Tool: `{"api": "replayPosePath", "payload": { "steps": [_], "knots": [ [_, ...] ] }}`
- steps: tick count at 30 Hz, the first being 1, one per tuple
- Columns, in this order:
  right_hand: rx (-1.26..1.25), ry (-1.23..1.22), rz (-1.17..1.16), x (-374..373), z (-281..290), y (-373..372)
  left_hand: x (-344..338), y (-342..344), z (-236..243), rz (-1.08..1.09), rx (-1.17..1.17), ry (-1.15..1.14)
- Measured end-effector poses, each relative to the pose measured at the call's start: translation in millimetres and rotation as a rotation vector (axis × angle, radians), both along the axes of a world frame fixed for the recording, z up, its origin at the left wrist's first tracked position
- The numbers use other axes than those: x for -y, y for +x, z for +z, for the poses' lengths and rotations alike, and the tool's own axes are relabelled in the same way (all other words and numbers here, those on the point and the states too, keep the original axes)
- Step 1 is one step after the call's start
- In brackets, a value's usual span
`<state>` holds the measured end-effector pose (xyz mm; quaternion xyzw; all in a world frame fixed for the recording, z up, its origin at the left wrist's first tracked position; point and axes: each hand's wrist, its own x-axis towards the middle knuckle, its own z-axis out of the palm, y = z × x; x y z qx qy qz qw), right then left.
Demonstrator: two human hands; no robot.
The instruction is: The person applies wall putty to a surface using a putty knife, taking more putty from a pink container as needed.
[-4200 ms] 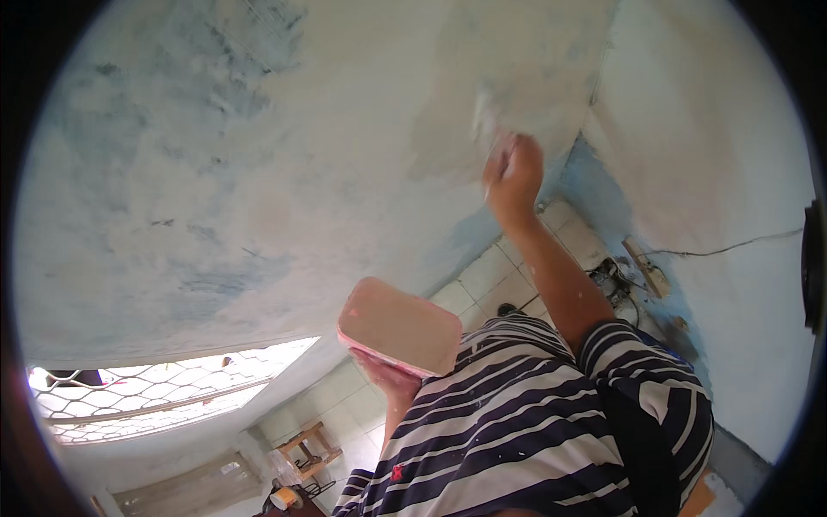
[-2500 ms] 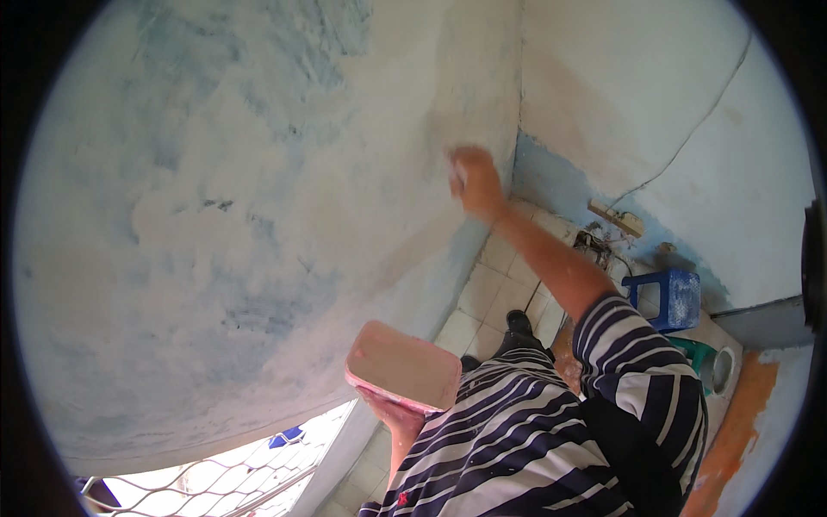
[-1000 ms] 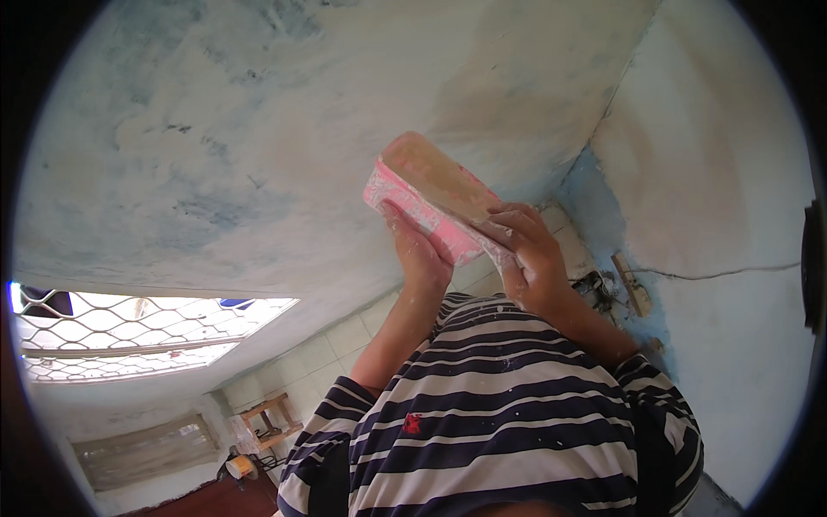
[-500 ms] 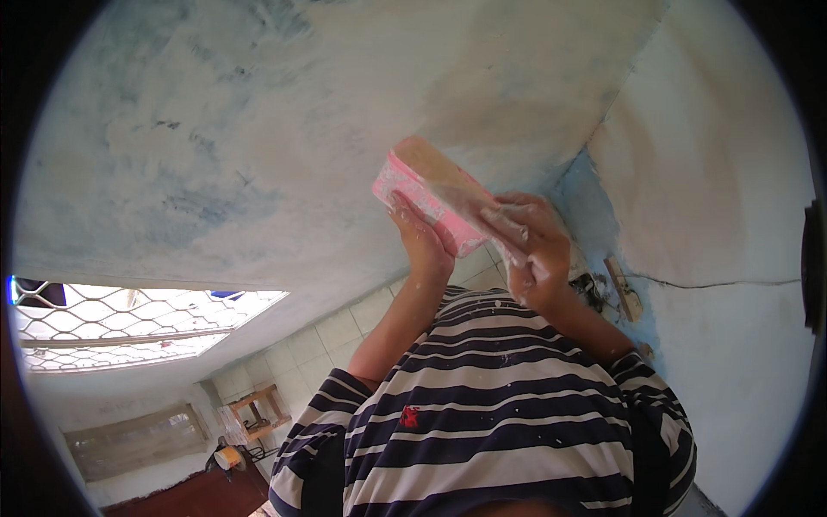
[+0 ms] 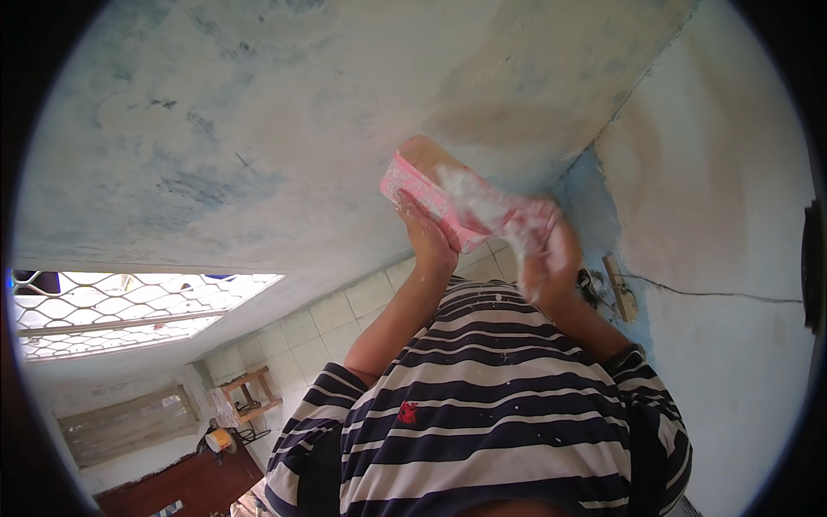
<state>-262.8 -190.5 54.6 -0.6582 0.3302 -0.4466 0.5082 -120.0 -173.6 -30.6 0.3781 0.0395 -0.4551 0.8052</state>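
Note:
My left hand (image 5: 429, 241) grips the side of a pink rectangular container (image 5: 435, 211), smeared with white residue and held tilted in front of my chest. At its right end my right hand (image 5: 551, 258) is closed on a flat spreading blade (image 5: 469, 198), blurred by motion and loaded with white paste, which lies across the container's top. Paste coats the fingers of my right hand. Behind the container is a patchy white and blue plastered wall (image 5: 258, 112).
The adjoining wall (image 5: 724, 172) meets it at the right, with a loose cable and wooden board (image 5: 618, 293). A barred window (image 5: 146, 310) is at left. Below lie floor tiles (image 5: 327, 327), a wooden frame (image 5: 245, 392) and a red-brown surface (image 5: 172, 482).
Since the earliest frame my right hand has left the wall and come down to the container, which is raised. Lately the blade has moved across its top, showing a load of white paste.

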Motion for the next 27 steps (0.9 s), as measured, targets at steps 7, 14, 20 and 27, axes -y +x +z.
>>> {"api": "replayPosePath", "payload": {
  "steps": [7, 14, 20, 27],
  "knots": [
    [0.231, 0.18, -0.212, 31, -1, -16, -11, 9, -16, 0.011, 0.105, 0.021],
    [-0.466, -0.717, 0.134, 9, 7, -27, -14, 13, 7, 0.196, 0.311, -0.012],
    [-0.542, -0.844, 0.263, 18, 38, -64, -23, 38, 25, 0.299, 0.344, -0.129],
    [-0.134, 0.109, -0.003, 22, 70, -36, -32, 45, 18, 0.138, 0.476, -0.298]
  ]
}}
